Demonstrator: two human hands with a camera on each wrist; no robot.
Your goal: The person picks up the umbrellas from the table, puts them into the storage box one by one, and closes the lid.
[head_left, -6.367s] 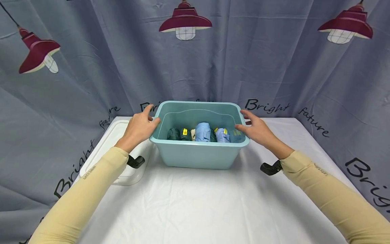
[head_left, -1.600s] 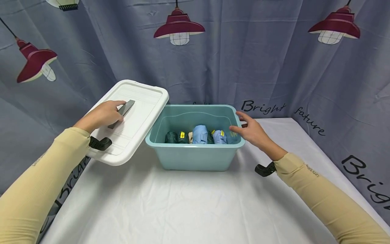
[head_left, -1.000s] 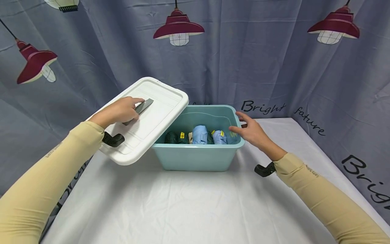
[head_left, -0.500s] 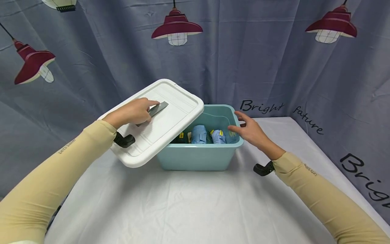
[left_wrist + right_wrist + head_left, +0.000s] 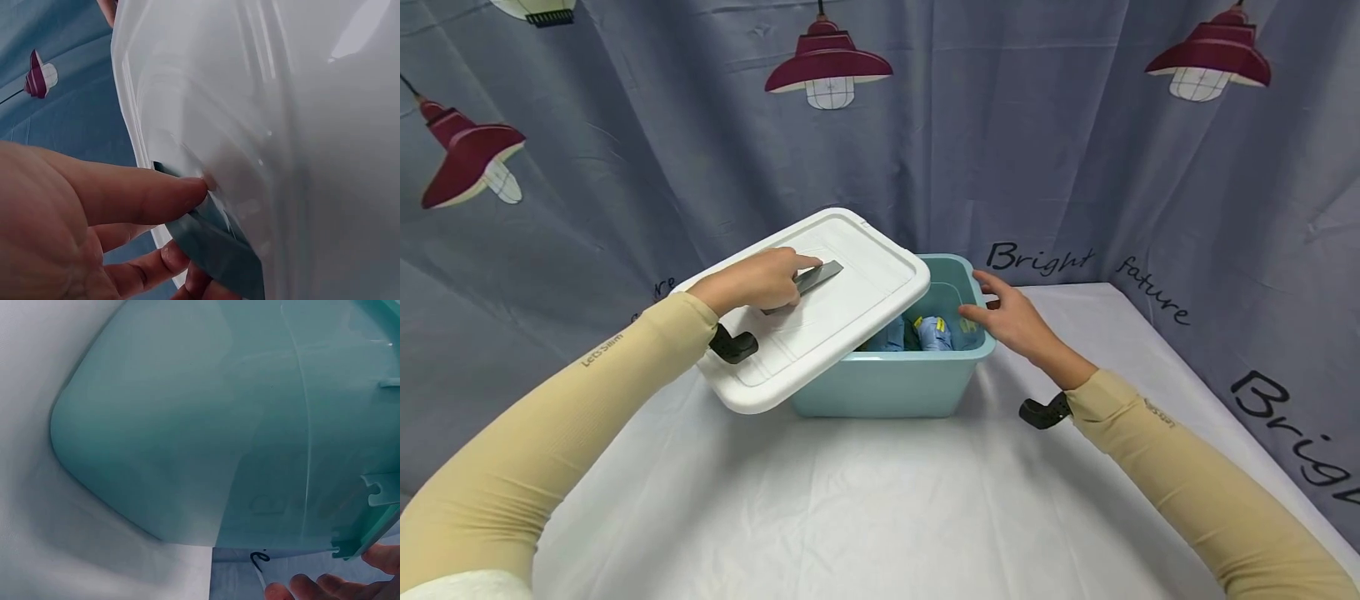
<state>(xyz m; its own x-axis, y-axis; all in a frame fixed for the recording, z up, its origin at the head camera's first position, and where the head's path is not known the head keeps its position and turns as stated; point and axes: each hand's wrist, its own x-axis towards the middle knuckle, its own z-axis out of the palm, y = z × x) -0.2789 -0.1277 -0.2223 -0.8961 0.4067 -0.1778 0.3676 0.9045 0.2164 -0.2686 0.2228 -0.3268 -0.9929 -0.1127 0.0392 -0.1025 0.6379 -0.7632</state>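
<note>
A pale teal plastic storage bin (image 5: 887, 387) stands on the table. My left hand (image 5: 760, 279) holds the grey handle (image 5: 822, 276) of a white lid (image 5: 883, 267). In the left wrist view, the thumb (image 5: 169, 194) lies against the grey handle (image 5: 219, 256) and the other fingers curl beneath it. The tilted lid hangs over the left part of the bin and hides much of its opening. My right hand (image 5: 1021, 323) grips the bin's right end, thumb over the rim. Inside, a rolled light-blue fabric bundle (image 5: 934, 333) with yellow markings shows beside another blue bundle (image 5: 891, 335), partly covered.
A white cloth (image 5: 880, 500) covers the table. Grey-blue curtain (image 5: 700, 150) with printed red lamps and lettering hangs behind and at both sides. Black wrist mounts (image 5: 733, 346) sit under both wrists.
Earlier both hands were at the bin's ends, the lid lying on the table at left. Since then my left hand has lifted the lid by its handle and moved it right, over the bin.
</note>
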